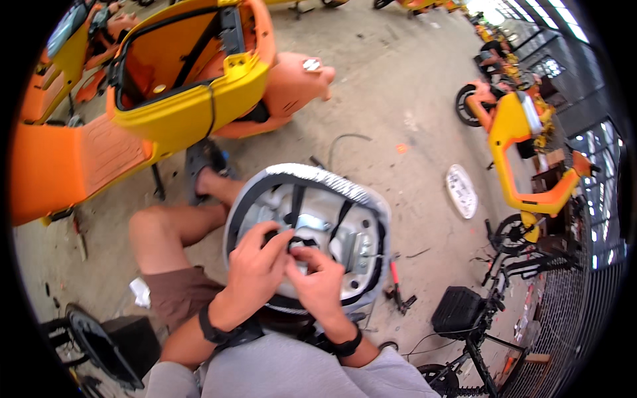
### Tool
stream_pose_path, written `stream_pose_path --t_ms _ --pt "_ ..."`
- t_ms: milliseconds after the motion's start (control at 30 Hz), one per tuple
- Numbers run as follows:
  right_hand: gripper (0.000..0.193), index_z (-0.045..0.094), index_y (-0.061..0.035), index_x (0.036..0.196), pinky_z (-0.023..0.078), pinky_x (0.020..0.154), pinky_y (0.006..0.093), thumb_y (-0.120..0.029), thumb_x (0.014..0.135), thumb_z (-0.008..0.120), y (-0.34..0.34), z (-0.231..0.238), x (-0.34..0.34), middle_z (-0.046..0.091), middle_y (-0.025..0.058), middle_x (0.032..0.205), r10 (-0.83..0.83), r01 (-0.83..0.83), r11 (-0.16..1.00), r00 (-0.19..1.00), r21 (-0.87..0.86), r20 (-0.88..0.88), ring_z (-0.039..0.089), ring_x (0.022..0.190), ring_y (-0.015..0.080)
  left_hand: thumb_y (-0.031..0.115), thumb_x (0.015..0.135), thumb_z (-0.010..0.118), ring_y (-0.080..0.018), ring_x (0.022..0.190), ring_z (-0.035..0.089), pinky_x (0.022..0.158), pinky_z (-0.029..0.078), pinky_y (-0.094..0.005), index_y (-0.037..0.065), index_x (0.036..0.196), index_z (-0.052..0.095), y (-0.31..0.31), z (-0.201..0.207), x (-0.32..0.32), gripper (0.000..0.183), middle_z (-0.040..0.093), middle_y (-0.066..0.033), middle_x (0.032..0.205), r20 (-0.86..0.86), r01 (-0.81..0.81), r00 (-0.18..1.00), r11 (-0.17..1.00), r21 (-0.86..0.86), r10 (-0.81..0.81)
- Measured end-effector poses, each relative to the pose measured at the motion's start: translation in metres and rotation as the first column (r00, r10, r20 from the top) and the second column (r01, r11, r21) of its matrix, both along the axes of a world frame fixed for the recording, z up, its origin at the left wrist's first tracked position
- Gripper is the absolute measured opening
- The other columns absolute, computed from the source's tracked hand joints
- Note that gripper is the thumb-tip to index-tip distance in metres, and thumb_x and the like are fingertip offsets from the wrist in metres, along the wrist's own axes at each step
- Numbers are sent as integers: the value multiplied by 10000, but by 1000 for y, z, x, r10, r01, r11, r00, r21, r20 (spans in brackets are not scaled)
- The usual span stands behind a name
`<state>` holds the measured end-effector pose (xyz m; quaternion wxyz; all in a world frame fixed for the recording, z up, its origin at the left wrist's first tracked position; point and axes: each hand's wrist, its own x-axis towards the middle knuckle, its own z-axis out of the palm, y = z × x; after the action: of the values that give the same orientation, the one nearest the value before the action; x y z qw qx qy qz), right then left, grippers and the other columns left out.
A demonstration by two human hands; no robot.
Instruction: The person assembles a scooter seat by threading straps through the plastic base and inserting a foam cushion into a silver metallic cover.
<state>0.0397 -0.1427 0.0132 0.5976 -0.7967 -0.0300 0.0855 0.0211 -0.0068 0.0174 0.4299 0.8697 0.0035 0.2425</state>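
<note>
Across my lap lies a white, rounded shell with a black inner edge (378, 235), its hollow side up; it looks like the underside of a scooter seat or lid. Black straps (298, 200) cross its inside, and a shiny metal bracket (313, 223) sits near its middle. My left hand (257, 266) is over the hollow, thumb and fingers pinched together. Against it, my right hand (317, 280) pinches as well, fingertips beside a small black part (305, 242). What exactly the fingertips hold is too small and hidden to make out.
A yellow and orange scooter (192, 119) with an open compartment stands at the left. To the right are another scooter (524, 159), a white oval panel (462, 191) on the concrete floor, a red-handled tool (396, 282) and a black bicycle frame with a box (459, 312).
</note>
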Motion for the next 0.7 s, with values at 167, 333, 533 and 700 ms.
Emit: stream_pose_path --t_ms 167,333,533,700 --pt "235 732 8 1075 327 494 199 -98 866 754 -3 -6 3 731 -14 847 107 -107 994 994 -22 22 429 587 -19 62 673 731 -285 930 583 769 466 -388 41 1134 707 15 2 10 462 623 -119 1149 81 152 976 902 403 -201" --pt "264 732 -3 1088 367 493 223 -128 855 742 -4 -14 2 752 38 860 107 -100 993 988 -65 108 430 557 9 85 693 736 -238 878 582 720 455 -370 10 1120 699 28 -3 9 434 660 -45 967 81 207 956 841 500 -283" --pt "288 726 -2 1097 454 547 251 -147 848 740 -4 -33 2 755 93 852 127 -113 990 976 -87 178 549 581 66 47 694 748 -249 806 604 691 500 -367 12 1103 720 35 -6 13 411 715 -62 975 7 292 935 783 548 -354" --pt "290 725 5 1100 505 615 260 -151 856 748 -8 -26 3 757 115 855 170 -155 984 963 -84 208 665 678 102 -6 735 727 -287 781 622 663 522 -397 -4 1073 724 31 -4 10 338 721 -102 915 54 272 947 878 394 -318"
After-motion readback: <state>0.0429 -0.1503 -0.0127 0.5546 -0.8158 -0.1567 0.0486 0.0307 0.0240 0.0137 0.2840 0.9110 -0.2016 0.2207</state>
